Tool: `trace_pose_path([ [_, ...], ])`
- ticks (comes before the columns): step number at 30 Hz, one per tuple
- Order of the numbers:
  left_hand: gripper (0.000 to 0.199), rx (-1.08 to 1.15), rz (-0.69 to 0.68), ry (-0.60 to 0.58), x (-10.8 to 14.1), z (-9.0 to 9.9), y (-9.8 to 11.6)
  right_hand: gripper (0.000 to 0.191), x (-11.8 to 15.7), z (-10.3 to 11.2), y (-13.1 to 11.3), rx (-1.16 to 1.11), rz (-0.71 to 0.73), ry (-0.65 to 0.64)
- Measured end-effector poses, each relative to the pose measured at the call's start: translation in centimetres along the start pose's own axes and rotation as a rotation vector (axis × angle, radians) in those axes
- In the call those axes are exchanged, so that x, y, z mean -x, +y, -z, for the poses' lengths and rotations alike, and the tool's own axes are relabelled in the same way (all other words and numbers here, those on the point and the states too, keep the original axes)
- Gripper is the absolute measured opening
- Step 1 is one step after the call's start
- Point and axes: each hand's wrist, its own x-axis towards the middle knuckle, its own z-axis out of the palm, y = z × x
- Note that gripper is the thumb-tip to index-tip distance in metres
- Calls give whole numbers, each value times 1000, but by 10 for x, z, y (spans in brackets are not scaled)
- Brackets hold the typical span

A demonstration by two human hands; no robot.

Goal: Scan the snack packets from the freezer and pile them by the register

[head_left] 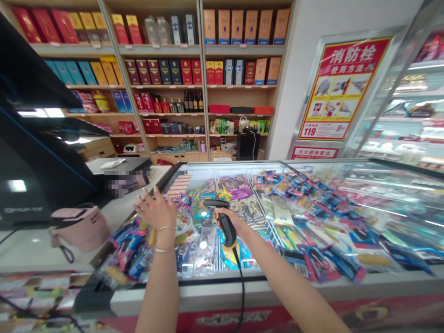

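My left hand (157, 210) is spread, palm down, over a pile of blue and pink wrapped packets (133, 245) at the left end of a glass-topped freezer (204, 282). Its fingers point away from me and nothing shows in its grip. Over the middle of the freezer, my right hand (231, 221) is wrapped round the handle of a black and yellow barcode scanner (227, 229). The scanner's head points left, and its cable hangs down over the freezer's front edge. A second heap of packets (312, 199) is spread over the glass on the right.
On the left counter stand a pink bag (81, 226) and a large black screen (41, 175). Shelves of boxed bottles (159, 48) line the back wall. A red fire-hydrant sign (343, 88) hangs at the right, beside a lit display fridge (405, 120).
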Motion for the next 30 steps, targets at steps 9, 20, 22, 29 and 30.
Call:
trace_pose_path([
  [9,41,-237,52,-252,2,-16,-13,25,-2,2,2,8,11,-19],
  [20,46,-255,63,-293,-1,-15,-14,22,-2,4,0,-5,-2,-60],
  [22,48,-257,65,-298,0,-15,-13,22,-3,5,0,-16,9,-65],
  [29,56,-268,84,-294,-1,-17,-13,22,-6,7,1,-31,0,-86],
  [30,56,-260,83,-289,-1,-18,-14,22,-6,7,1,-32,0,-85],
])
